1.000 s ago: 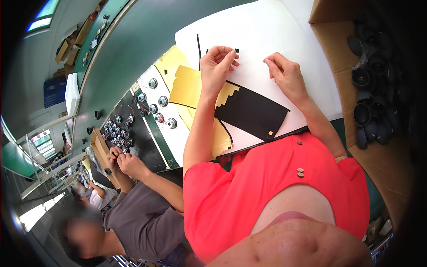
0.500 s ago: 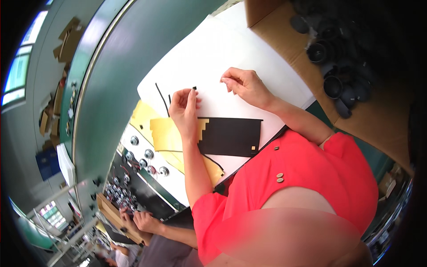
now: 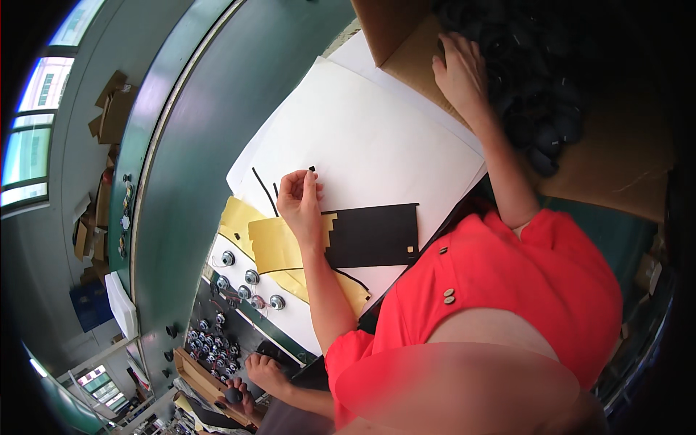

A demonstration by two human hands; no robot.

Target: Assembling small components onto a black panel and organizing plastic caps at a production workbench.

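open brown cardboard box at upper right (black parts inside)

Matt white paper sheet, matt black foam-like sheet, yellow backing paper, rough brown cardboard box, shiny metal round parts, smooth green painted surface

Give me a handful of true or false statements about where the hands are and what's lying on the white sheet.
1. The right hand reaches into the cardboard box among the black parts. True.
2. The left hand rests inside the box. False: it is over the white sheet, fingertips pinched near a tiny black piece.
3. A black notched sheet lies beside the left wrist. True.
4. The yellow backing paper lies on top of the box. False: it lies at the white sheet's edge, by the left hand.
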